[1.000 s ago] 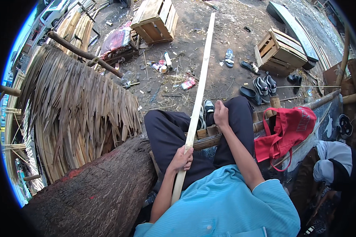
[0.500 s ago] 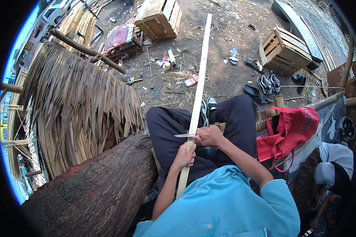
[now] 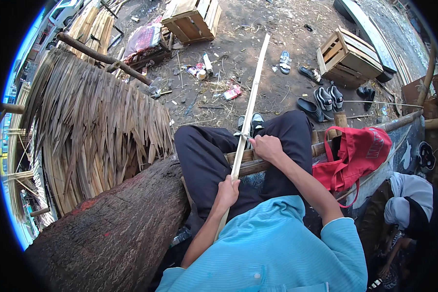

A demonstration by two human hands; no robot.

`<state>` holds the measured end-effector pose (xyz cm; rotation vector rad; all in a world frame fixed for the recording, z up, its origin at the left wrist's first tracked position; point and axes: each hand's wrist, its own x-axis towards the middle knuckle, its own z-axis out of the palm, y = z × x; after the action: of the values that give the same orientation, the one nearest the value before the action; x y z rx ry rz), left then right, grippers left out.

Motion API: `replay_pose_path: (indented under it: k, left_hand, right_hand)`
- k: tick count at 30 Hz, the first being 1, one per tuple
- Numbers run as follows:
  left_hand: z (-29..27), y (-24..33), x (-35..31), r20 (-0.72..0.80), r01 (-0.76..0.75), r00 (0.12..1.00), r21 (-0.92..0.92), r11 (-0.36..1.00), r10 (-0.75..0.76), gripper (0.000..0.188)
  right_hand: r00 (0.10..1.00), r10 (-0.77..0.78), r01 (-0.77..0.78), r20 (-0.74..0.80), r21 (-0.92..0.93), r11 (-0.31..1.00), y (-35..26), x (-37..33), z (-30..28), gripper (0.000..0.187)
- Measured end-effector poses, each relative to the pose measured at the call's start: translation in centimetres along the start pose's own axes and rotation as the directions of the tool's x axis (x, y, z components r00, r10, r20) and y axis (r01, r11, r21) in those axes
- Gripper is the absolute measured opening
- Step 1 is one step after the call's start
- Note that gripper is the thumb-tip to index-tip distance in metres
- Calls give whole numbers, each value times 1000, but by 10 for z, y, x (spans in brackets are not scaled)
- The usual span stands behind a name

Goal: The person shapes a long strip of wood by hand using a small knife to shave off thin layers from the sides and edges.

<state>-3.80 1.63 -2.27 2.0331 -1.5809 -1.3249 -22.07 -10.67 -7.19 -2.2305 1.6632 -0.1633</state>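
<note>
L hand (image 3: 227,191), ctr of frame just below midpt, fist clamped round long pale strip (image 3: 254,90). Strip runs from waist at lower ctr up to upper ctr, far end narrow, tilted slightly R. R hand (image 3: 267,147), a bit above & R of L hand, closed round knife (image 3: 244,135); handle mostly hidden in fist, blade lies across strip, seemingly touching. Hands apart, a length of strip btwn them.

Strip passes btwn knees in dark trousers (image 3: 199,151), over bamboo slats (image 3: 250,167). Lower L: big dark log (image 3: 117,228), rough, w/ reddish patches. Mid L: dry thatch panel (image 3: 97,112). Mid R: red bag (image 3: 357,155). Upper ctr & upper R: wooden crates (image 3: 192,20); L of R-hand crate, sandal (image 3: 285,62), w/ gray sneakers (image 3: 323,99) below. Lower R edge: another person (image 3: 409,199), bent over, partly in shadow; hand work there too dark to tell.
</note>
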Motion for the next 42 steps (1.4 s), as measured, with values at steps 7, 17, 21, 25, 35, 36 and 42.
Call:
replay_pose_path:
  k: [7,17,21,25,35,36,42]
  left_hand:
    - [2,-9,8,-29,-46,999,-83,995,44,22]
    - [-20,6,10,369,370,911,-536,758,-184,17]
    - [-21,8,11,392,392,900,-528,754,-193,17]
    - [-19,6,15,393,384,900,-511,769,-189,17]
    - [-19,4,12,380,376,900,-425,824,-215,14]
    - [-20,3,11,389,392,894,-437,810,-223,14]
    - [-17,7,10,347,343,919,-473,812,-185,17]
  right_hand:
    - [1000,13,-12,-3,68,998,-7,5,-8,45]
    - [860,-471,438,197,189,879,-26,-28,-6,36]
    - [860,-468,428,202,213,878,-23,-32,6,38]
    - [859,-455,428,235,159,890,-24,-30,9,41]
    - [980,-165,162,116,35,986,-15,-14,12,46]
    - [980,-164,160,111,36,986,-17,-13,12,46]
    - [984,-153,147,97,69,987,-14,-19,10,45]
